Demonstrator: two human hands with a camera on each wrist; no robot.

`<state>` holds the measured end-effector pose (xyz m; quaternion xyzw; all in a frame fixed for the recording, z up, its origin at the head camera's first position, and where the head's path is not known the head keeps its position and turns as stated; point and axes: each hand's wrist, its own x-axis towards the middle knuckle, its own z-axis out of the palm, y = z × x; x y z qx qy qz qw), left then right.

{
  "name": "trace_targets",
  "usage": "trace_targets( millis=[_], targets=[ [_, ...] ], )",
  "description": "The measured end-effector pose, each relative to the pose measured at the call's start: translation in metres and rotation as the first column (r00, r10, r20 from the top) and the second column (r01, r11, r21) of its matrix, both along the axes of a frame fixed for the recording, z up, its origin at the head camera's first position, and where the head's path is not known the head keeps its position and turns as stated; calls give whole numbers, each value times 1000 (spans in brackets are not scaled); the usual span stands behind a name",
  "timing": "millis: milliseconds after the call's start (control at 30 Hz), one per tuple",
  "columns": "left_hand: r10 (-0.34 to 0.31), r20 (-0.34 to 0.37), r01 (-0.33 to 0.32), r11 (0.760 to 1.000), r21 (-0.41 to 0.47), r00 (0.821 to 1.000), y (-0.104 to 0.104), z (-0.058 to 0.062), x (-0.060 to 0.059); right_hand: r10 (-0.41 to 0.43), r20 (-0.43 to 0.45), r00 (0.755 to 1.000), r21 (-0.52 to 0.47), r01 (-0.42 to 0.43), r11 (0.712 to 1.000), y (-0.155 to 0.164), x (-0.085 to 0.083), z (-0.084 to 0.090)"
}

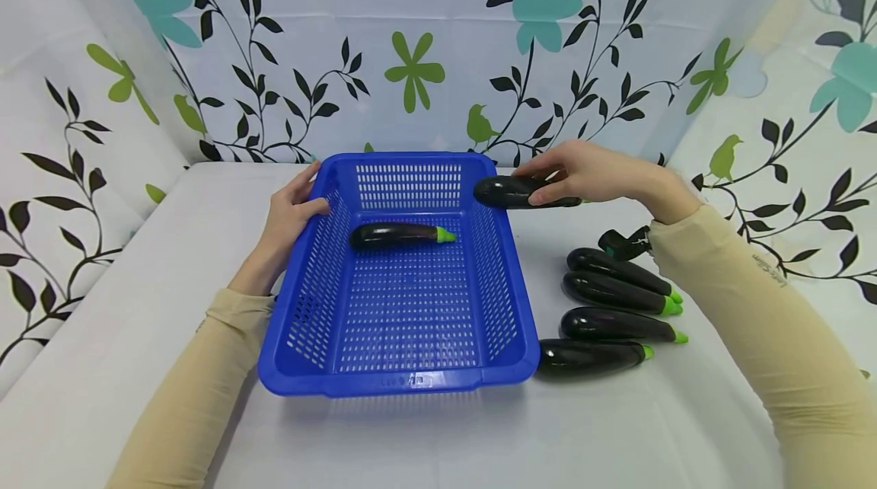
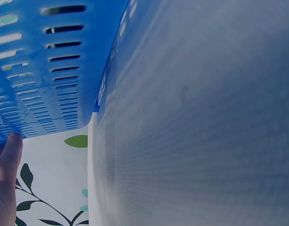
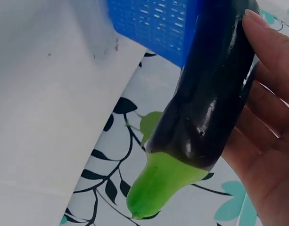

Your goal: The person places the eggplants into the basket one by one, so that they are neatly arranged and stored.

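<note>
A blue plastic basket (image 1: pixel 411 390) with slotted walls is tilted, its front rim raised off the white table. My left hand (image 1: pixel 291 211) grips its left rim near the far corner, thumb on the inner side. Inside the basket lies one dark eggplant (image 1: pixel 393 235) with a green stem. Over the right rim, my right hand (image 1: pixel 582 173) holds another eggplant (image 1: pixel 503 192) between thumb and fingers. The right wrist view shows that held eggplant (image 3: pixel 205 108) with its green stem end pointing down. In the left wrist view, fingers (image 2: pixel 10 155) touch the basket wall (image 2: pixel 64 42).
Right of the basket, several eggplants (image 1: pixel 617 325) lie in a loose column on the white table (image 1: pixel 617 428), stems to the right. The nearest one touches or sits close to the basket's corner. A patterned curtain (image 1: pixel 411 32) hangs behind and at both sides.
</note>
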<state>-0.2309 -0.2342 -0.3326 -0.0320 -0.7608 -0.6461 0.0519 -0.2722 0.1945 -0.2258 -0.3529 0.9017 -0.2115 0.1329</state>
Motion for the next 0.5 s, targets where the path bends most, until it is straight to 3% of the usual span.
trace_targets(
  millis=[200, 500],
  targets=[
    [1, 6, -1, 1000, -1, 1000, 0, 0, 0, 29, 47, 998, -27, -28, 999, -15, -2, 1],
    [8, 14, -8, 1000, -1, 1000, 0, 0, -1, 98, 8, 995, -31, -98, 995, -40, -4, 7]
  ],
)
